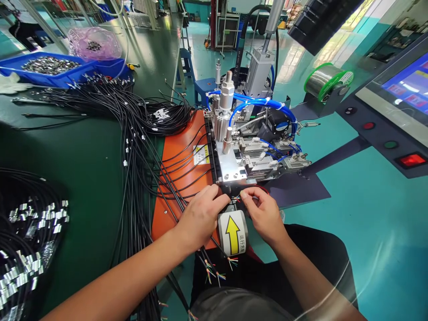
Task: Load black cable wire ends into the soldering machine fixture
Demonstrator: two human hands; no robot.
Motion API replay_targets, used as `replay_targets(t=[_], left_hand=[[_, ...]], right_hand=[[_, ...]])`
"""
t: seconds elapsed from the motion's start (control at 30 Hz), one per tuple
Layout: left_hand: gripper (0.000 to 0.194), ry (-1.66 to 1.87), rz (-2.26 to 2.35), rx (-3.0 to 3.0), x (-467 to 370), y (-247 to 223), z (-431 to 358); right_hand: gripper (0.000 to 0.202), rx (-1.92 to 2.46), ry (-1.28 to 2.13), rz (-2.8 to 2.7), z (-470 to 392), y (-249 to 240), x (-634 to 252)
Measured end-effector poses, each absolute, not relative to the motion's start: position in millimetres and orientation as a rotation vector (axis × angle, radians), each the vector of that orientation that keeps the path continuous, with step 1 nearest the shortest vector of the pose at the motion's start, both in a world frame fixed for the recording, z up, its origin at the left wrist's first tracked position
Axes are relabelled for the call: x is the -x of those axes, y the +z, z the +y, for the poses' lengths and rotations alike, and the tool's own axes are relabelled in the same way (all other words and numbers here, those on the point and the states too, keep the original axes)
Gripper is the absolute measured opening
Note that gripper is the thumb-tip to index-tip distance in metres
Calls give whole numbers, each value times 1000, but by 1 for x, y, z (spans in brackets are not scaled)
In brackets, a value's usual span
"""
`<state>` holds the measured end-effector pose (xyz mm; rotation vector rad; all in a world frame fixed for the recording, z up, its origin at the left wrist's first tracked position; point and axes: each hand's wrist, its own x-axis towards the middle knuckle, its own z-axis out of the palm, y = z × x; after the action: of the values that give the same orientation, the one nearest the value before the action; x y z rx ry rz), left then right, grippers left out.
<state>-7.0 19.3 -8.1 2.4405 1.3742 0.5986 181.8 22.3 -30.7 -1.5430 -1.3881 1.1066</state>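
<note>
My left hand (204,213) is closed at the front edge of the metal machine (230,167), its fingers on the end of a black cable. Opposite it, my right hand (262,209) pinches the thin coloured wires (236,197) that fan out of that cable's end. Just below both hands sits a round cover with a yellow arrow (233,232). Several black cables (180,167) run over the orange plate (170,145) into the machine's edge. Other cable ends with bare coloured wires (214,269) hang down over my lap.
Left of the machine, a thick bundle of black cables (133,133) lies on the dark green table (96,178). Behind it stands a blue tray (63,80) of small metal parts. A solder wire spool (326,82) and a control panel (384,120) are to the right.
</note>
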Motion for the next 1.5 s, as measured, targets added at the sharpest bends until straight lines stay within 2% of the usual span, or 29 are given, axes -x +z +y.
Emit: replay_targets(t=[0.4, 0.73, 0.97, 1.23, 1.5], left_hand=[[23, 608, 1370, -2453, 7, -8, 21], [23, 618, 1358, -2471, 9, -9, 20], [18, 633, 1341, -2424, 7, -9, 21], [22, 601, 1341, -2447, 7, -6, 22], [27, 368, 1295, -2542, 13, 11, 21]], right_hand=[[24, 1508, 1110, -1539, 25, -25, -180], [30, 1484, 1269, -1336, 22, -40, -178], [27, 1533, 1144, -1469, 10, -21, -184], [24, 1569, 1066, -1590, 14, -15, -181], [19, 1516, 949, -1726, 17, -19, -185]])
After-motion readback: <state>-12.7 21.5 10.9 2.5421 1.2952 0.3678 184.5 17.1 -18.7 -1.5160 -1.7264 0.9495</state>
